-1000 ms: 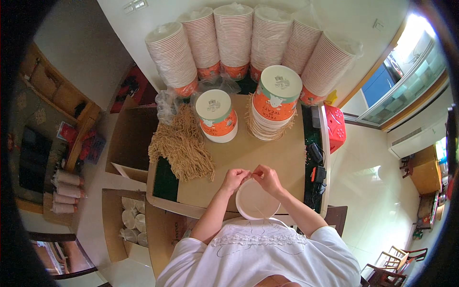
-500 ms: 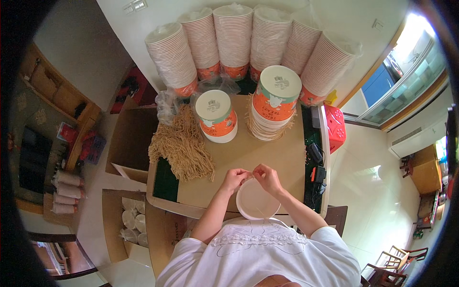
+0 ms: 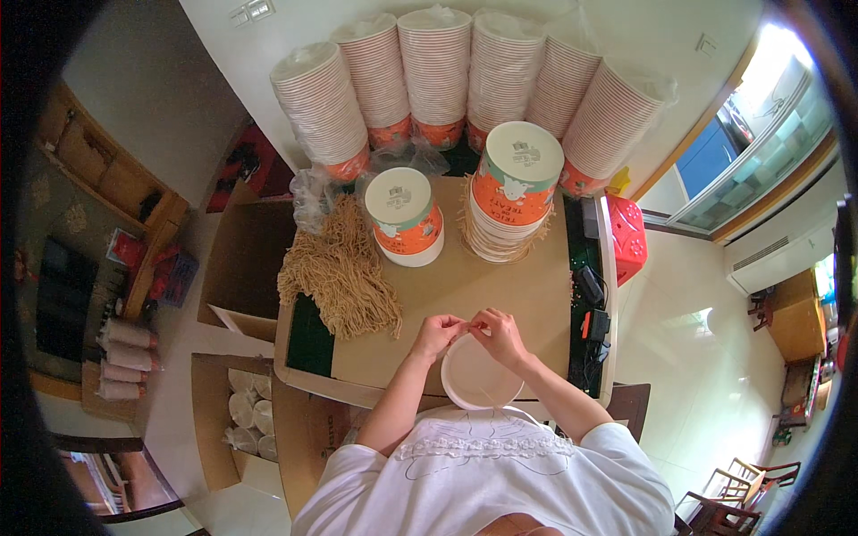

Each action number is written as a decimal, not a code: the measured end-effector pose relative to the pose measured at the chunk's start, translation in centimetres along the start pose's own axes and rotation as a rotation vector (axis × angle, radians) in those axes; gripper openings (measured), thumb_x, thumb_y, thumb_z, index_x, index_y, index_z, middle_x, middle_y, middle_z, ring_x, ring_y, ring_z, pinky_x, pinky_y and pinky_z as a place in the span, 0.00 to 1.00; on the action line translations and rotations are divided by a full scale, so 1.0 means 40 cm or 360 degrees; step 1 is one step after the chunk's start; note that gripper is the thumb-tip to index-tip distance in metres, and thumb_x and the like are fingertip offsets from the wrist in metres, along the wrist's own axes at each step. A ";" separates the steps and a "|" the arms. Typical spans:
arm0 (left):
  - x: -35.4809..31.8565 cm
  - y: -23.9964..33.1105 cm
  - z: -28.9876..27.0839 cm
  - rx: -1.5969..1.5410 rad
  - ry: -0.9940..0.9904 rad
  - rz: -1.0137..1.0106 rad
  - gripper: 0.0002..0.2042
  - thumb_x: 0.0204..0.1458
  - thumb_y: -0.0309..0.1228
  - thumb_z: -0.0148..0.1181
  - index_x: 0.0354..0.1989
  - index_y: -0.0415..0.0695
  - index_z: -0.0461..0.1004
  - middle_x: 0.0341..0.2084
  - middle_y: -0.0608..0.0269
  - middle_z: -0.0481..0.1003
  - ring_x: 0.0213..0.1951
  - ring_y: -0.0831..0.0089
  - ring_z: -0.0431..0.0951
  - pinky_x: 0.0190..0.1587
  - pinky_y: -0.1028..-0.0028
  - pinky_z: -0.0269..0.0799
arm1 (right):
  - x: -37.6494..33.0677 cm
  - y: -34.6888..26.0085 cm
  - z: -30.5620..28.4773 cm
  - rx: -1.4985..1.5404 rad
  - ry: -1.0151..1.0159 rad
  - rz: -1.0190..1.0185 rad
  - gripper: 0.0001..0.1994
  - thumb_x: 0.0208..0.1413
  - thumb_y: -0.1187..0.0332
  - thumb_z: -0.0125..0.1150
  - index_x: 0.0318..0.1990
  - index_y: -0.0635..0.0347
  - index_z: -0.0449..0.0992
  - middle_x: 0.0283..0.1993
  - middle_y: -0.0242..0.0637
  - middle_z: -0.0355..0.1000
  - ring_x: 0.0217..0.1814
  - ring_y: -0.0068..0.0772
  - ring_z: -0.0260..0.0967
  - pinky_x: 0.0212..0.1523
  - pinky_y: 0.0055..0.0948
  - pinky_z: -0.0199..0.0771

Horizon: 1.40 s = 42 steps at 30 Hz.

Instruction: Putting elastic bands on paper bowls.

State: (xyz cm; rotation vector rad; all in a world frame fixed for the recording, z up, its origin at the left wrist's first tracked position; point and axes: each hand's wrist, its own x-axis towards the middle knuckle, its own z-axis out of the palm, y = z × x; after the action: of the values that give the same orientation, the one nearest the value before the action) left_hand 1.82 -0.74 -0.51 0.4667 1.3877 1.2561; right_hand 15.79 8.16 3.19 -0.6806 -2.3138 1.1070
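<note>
- White paper tub [image 3: 481, 368]: its open mouth faces up, between the near edge of the counter [image 3: 310, 341] and the white shirt [image 3: 483, 478]. Clock directions below are read from it, twelve being toward the wall [image 3: 313, 18].
- Left hand [image 3: 438, 334] and right hand [image 3: 499, 334] meet at twelve on its rim, fingertips closed in a pinch. They appear to grip the rim; whether a cord end is caught there too is too small to tell.
- One thin pale strand [image 3: 487, 396] shows at the six o'clock side of the mouth.
- By judgement, the tub should be light, stiffest at the rim, softer down its side and easily dented. Take it by the rim; a squeeze mid-side could buckle it.
- Tan cord pile [image 3: 340, 277] at ten: soft, likely to tangle, partly on a cardboard sheet [image 3: 456, 290].
- Short upturned stack [image 3: 407, 237] at eleven, taller upturned stack [image 3: 514, 196] just past twelve, tan loops around its lower part; a long reach could knock either.
- Wrapped stacks [image 3: 435, 80] line the far side from eleven to one, blocking it.
- Black devices [image 3: 588, 286] at two, beyond the right forearm [image 3: 563, 390]; their cables could snag.
</note>
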 end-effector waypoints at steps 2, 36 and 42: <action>0.001 -0.004 -0.001 0.0096 -0.0026 0.0039 0.05 0.48 0.31 0.58 0.29 0.44 0.76 0.16 0.75 0.68 0.18 0.86 0.63 0.21 0.85 0.57 | 0.001 -0.003 -0.002 -0.0002 -0.0015 0.0029 0.03 0.41 0.77 0.59 0.24 0.65 0.71 0.25 0.40 0.70 0.28 0.37 0.70 0.30 0.29 0.73; -0.003 0.000 -0.004 0.0017 -0.0064 -0.0017 0.04 0.48 0.30 0.56 0.27 0.45 0.75 0.17 0.75 0.69 0.19 0.86 0.64 0.21 0.84 0.57 | -0.005 0.000 0.009 -0.0180 0.0047 -0.0059 0.06 0.40 0.70 0.61 0.24 0.58 0.70 0.25 0.35 0.69 0.31 0.37 0.67 0.34 0.36 0.64; -0.003 0.001 -0.001 0.0147 -0.0083 0.0099 0.05 0.47 0.31 0.58 0.27 0.43 0.75 0.17 0.75 0.69 0.19 0.86 0.64 0.22 0.84 0.57 | -0.001 0.008 0.009 0.0031 0.0081 0.0052 0.08 0.39 0.71 0.63 0.24 0.58 0.69 0.22 0.35 0.68 0.26 0.37 0.68 0.29 0.33 0.66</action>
State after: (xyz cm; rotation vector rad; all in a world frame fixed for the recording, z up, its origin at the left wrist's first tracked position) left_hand 1.80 -0.86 -0.41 0.6060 1.4000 1.2250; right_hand 15.69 8.10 2.72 -0.7333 -2.2538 1.1123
